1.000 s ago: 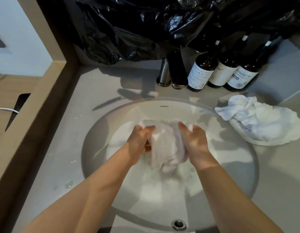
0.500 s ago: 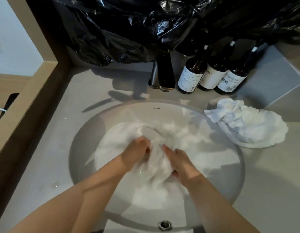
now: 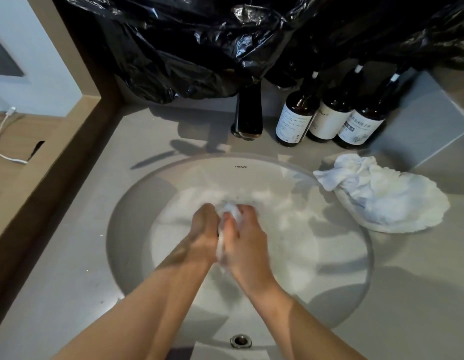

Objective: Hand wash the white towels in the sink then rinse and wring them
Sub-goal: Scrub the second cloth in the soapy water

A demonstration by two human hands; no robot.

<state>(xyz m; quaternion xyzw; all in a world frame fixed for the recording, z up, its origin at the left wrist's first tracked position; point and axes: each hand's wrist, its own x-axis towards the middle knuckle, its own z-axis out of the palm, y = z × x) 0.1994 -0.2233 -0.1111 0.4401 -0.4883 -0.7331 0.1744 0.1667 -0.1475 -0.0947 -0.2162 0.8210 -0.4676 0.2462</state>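
Head view: left hand (image 3: 203,235) and right hand (image 3: 245,237) are pressed side by side over the middle of the sink (image 3: 132,229). Both have fingers curled round a bunched wet white towel (image 3: 229,210), which sits between them just above the sudsy water; the rest is hidden by the hands. A second white towel (image 3: 386,196) lies crumpled on the counter (image 3: 70,281), right of the basin, its edge touching the rim. The faucet (image 3: 247,113) is behind the sink, with three dark bottles (image 3: 294,120) beside it and black plastic sheeting (image 3: 199,42) above.
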